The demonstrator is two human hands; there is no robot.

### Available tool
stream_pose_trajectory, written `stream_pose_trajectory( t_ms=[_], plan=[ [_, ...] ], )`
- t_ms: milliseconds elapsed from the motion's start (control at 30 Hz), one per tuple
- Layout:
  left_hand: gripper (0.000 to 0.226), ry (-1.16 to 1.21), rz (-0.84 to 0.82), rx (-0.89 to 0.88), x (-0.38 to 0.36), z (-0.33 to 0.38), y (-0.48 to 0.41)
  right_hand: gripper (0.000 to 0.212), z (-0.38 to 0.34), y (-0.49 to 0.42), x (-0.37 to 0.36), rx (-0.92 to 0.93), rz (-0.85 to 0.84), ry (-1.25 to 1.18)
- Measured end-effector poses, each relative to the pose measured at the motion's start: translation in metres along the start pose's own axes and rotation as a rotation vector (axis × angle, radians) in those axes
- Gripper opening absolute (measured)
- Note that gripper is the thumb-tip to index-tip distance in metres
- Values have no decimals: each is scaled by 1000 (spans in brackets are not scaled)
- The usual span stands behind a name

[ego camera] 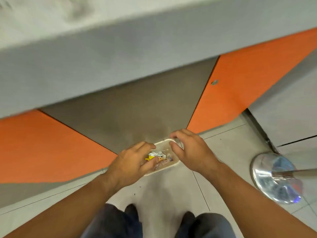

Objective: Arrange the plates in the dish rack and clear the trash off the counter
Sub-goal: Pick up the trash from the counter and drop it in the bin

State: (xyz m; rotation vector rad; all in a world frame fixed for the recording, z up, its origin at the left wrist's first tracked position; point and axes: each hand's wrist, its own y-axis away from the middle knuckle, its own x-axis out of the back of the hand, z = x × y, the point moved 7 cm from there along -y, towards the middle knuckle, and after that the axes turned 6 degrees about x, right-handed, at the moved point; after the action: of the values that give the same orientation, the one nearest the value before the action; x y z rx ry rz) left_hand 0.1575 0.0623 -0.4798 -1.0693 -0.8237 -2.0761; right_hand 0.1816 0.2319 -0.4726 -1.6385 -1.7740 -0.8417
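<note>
Two-handed hold at centre frame, below the grey table (85,57) edge, above the floor (163,186): white tray (163,146) of foil and wrapper trash (155,154). Curled round the lower-left end, left hand (132,160); pinching the upper-right rim, right hand (190,150). Long axis lower left to upper right, spanning both hands; equally close to each, seemingly ready to carry off.

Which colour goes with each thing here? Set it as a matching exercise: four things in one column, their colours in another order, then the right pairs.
Things
1. cabinet panel
2. tray
3. round metal object on the floor
4. wrapper scrap in the tray

Colours
a. shiny silver
b. yellow
c. orange
d. cream white

Pairs: 1-c, 2-d, 3-a, 4-b
</note>
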Motion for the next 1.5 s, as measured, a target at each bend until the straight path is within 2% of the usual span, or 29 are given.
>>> stream_pose_trajectory(
  t_ms=[167, 267, 433, 533, 667, 767, 833, 900, 967, 1133, 1267, 1400, 1500],
  plan=[
    [43, -27, 108, -8, 131, 73, 45, 24, -91, 19, 123, 64, 36, 56],
    [48, -48, 228, -47, 206, 113, 59, 26, -139, 23, 189, 122, 80, 60],
    [47, -44, 379, -65, 286, 145, 70, 23, -195, 13, 260, 214, 164, 51],
    [45, -53, 443, -40, 306, 141, 76, 23, -214, 4, 274, 229, 194, 34],
    [34, -31, 523, 0, 328, 122, 78, 30, -234, -13, 259, 223, 107, 94],
    [25, -33, 604, 12, 355, 102, 69, 38, -250, -34, 238, 167, 64, 128],
    [26, -25, 617, -5, 373, 90, 59, 48, -261, -50, 226, 78, 93, 107],
    [27, -25, 606, -31, 385, 80, 48, 59, -271, -67, 212, -22, 128, 106],
    [28, -21, 585, -46, 393, 70, 37, 60, -278, -84, 197, -85, 125, 151],
    [42, -50, 491, -99, 400, 54, 12, 21, -276, -109, 191, -128, 92, 213],
    [45, -115, 315, -167, 389, 54, -10, 22, -251, -106, 218, -206, 133, 166],
    [53, -271, 97, -169, 360, 69, -30, 27, -237, -105, 237, -186, 150, 121],
    [34, -417, 172, -185, 353, 80, -41, 25, -236, -111, 251, -124, 187, 92]
  ],
)
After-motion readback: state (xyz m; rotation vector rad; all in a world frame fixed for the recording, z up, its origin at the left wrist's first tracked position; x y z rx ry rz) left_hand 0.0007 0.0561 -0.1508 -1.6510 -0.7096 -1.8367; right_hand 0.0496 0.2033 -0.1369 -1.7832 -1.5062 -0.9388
